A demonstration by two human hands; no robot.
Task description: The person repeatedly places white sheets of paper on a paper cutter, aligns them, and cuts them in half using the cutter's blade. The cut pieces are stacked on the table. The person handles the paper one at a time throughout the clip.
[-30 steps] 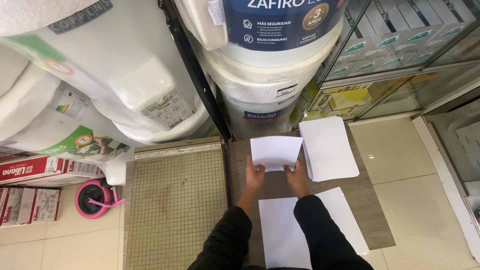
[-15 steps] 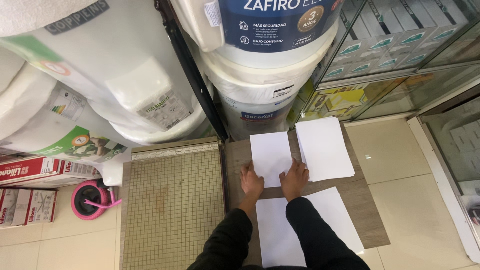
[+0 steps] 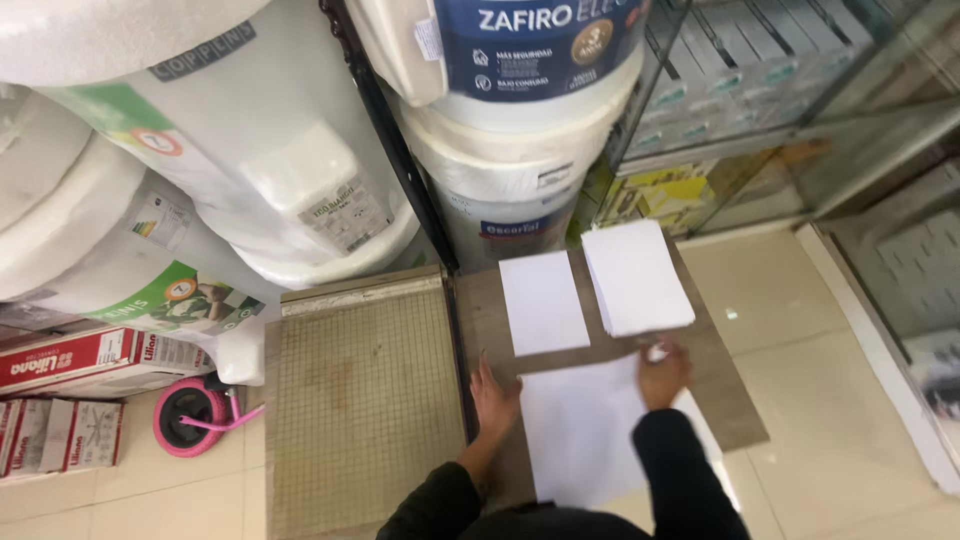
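Observation:
My left hand (image 3: 494, 396) rests flat on the brown board (image 3: 725, 395), fingers apart, at the left edge of a large white sheet (image 3: 580, 430). The sheet's upper right corner is pinched and lifted by my right hand (image 3: 663, 373). Just above lie a small white sheet (image 3: 542, 300) and, to its right, a stack of white sheets (image 3: 635, 277). Both arms wear dark sleeves.
A paper cutter with a gridded tan bed (image 3: 365, 395) lies left of the board. Large white buckets (image 3: 510, 130) and big white sacks (image 3: 200, 170) stand behind. A glass display case (image 3: 800, 110) is at right, a pink tape dispenser (image 3: 190, 415) and red boxes (image 3: 90, 362) at left.
Both hands have left the small sheet, which now lies flat on the board. They moved down and apart to the large sheet, and the right hand has taken its corner.

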